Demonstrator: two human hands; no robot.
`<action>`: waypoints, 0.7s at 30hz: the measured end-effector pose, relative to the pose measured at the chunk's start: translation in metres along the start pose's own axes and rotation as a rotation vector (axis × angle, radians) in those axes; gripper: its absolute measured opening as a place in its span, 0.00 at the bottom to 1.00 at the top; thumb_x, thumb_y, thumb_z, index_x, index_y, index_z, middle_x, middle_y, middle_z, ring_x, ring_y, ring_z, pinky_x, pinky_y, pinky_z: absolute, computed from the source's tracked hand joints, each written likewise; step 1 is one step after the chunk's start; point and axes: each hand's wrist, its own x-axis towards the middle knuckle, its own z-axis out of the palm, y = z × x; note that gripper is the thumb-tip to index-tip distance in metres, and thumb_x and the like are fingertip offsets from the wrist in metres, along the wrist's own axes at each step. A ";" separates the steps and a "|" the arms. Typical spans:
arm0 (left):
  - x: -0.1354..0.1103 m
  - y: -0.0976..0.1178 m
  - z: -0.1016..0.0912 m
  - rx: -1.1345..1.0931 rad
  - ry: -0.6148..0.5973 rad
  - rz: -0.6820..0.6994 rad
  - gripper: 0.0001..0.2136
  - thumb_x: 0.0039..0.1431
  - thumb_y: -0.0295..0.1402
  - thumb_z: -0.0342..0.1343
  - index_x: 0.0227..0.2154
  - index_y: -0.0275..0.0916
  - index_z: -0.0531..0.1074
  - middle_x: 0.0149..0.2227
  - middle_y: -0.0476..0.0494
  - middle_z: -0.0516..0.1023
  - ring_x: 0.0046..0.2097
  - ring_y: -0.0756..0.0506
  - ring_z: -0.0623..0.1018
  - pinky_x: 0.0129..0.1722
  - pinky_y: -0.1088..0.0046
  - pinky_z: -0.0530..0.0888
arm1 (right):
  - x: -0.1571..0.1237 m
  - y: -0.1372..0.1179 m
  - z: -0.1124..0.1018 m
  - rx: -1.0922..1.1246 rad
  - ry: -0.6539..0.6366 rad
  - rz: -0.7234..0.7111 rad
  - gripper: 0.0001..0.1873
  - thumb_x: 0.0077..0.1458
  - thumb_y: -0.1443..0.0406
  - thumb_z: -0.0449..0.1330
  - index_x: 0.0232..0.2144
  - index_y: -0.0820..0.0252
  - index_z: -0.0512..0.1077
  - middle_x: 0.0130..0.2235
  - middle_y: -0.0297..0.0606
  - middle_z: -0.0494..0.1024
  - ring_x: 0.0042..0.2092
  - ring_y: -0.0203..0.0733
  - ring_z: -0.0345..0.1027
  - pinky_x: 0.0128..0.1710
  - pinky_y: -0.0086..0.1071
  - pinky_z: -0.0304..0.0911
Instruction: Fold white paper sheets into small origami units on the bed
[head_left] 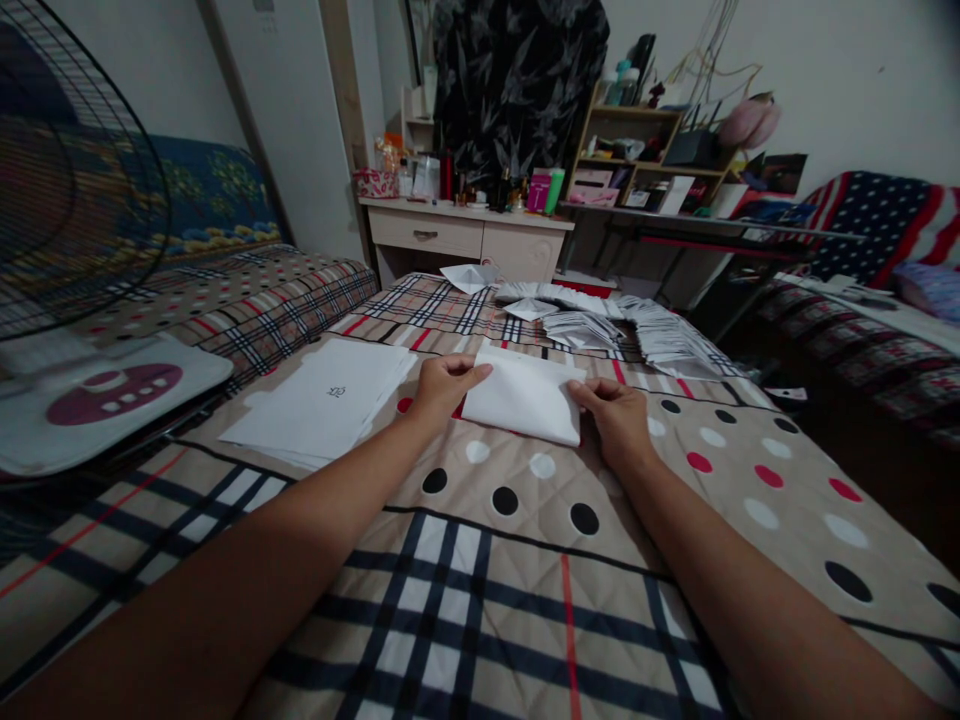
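A folded sheet of white paper (521,398) lies on the patterned bedspread in front of me, its fold along the near side. My left hand (450,385) pinches its left edge between thumb and fingers. At the opposite edge, my right hand (616,408) is closed on the paper's right side. To the left lies a loose stack of white paper sheets (307,400), the top one bearing small dark marks. Beyond my hands are piles of folded white papers (581,330), with another long row (667,335) curving to the right.
A fan (75,180) on a white base stands at the left. Behind the bed are a white dresser (427,235) with bottles on top and a desk with a wooden shelf (630,140). A flag-patterned cover (862,230) lies at far right.
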 end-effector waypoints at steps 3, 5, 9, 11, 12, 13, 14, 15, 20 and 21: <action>0.000 0.003 0.001 -0.051 0.036 -0.049 0.22 0.31 0.46 0.73 0.27 0.34 0.80 0.28 0.44 0.80 0.29 0.48 0.74 0.31 0.72 0.69 | -0.001 -0.001 0.000 -0.039 0.018 -0.025 0.19 0.31 0.56 0.75 0.17 0.62 0.72 0.18 0.31 0.69 0.21 0.31 0.57 0.19 0.27 0.50; -0.001 0.003 0.001 -0.048 0.045 -0.059 0.23 0.30 0.47 0.74 0.26 0.34 0.79 0.26 0.46 0.79 0.27 0.49 0.73 0.29 0.73 0.68 | -0.001 -0.001 0.000 -0.054 0.034 -0.041 0.19 0.32 0.56 0.75 0.18 0.62 0.73 0.18 0.31 0.69 0.21 0.31 0.57 0.19 0.27 0.50; 0.000 0.002 0.001 -0.003 0.065 -0.031 0.21 0.32 0.46 0.73 0.23 0.34 0.77 0.23 0.48 0.77 0.25 0.51 0.70 0.26 0.75 0.65 | 0.000 0.000 0.001 -0.078 0.039 -0.051 0.18 0.33 0.57 0.74 0.18 0.63 0.72 0.18 0.30 0.69 0.21 0.30 0.56 0.19 0.27 0.49; 0.000 0.000 0.001 0.021 0.053 -0.010 0.20 0.35 0.46 0.72 0.23 0.34 0.77 0.23 0.49 0.76 0.25 0.52 0.69 0.25 0.76 0.64 | -0.001 0.000 0.001 -0.089 0.037 -0.058 0.18 0.34 0.56 0.74 0.19 0.62 0.73 0.19 0.30 0.69 0.21 0.30 0.56 0.19 0.27 0.49; 0.001 0.000 0.000 0.029 0.044 0.000 0.19 0.36 0.46 0.71 0.23 0.34 0.76 0.23 0.49 0.76 0.25 0.52 0.69 0.25 0.76 0.64 | -0.001 -0.001 0.001 -0.092 0.039 -0.063 0.18 0.34 0.56 0.74 0.19 0.62 0.73 0.19 0.30 0.70 0.21 0.30 0.56 0.19 0.27 0.49; 0.001 -0.001 0.000 0.034 0.037 0.009 0.19 0.36 0.46 0.71 0.23 0.34 0.76 0.24 0.49 0.76 0.25 0.52 0.69 0.25 0.76 0.64 | -0.001 -0.001 0.002 -0.097 0.041 -0.068 0.18 0.35 0.56 0.74 0.19 0.62 0.73 0.19 0.30 0.70 0.21 0.30 0.56 0.19 0.27 0.49; 0.001 -0.001 0.000 0.037 0.032 0.017 0.19 0.37 0.46 0.71 0.23 0.34 0.76 0.23 0.49 0.75 0.25 0.52 0.69 0.24 0.76 0.64 | -0.001 -0.001 0.002 -0.102 0.045 -0.073 0.18 0.35 0.56 0.73 0.20 0.62 0.73 0.20 0.30 0.70 0.21 0.30 0.56 0.19 0.27 0.50; 0.001 -0.001 0.000 0.041 0.027 0.025 0.19 0.37 0.45 0.71 0.23 0.34 0.75 0.23 0.49 0.75 0.24 0.52 0.69 0.24 0.76 0.64 | -0.001 -0.001 0.002 -0.105 0.049 -0.076 0.18 0.35 0.56 0.73 0.20 0.62 0.73 0.20 0.31 0.70 0.21 0.31 0.57 0.19 0.27 0.50; 0.000 0.000 0.000 0.092 -0.001 0.063 0.17 0.38 0.44 0.71 0.22 0.35 0.75 0.22 0.51 0.73 0.24 0.53 0.67 0.24 0.76 0.64 | -0.001 -0.002 0.002 -0.095 0.094 -0.123 0.16 0.35 0.58 0.73 0.20 0.61 0.73 0.22 0.31 0.72 0.23 0.32 0.60 0.22 0.28 0.54; 0.000 0.000 0.000 0.103 -0.006 0.068 0.17 0.38 0.44 0.71 0.22 0.35 0.75 0.22 0.51 0.73 0.24 0.53 0.67 0.24 0.76 0.64 | -0.001 -0.003 0.002 -0.093 0.108 -0.135 0.15 0.35 0.58 0.73 0.20 0.61 0.73 0.22 0.32 0.73 0.24 0.33 0.61 0.23 0.28 0.55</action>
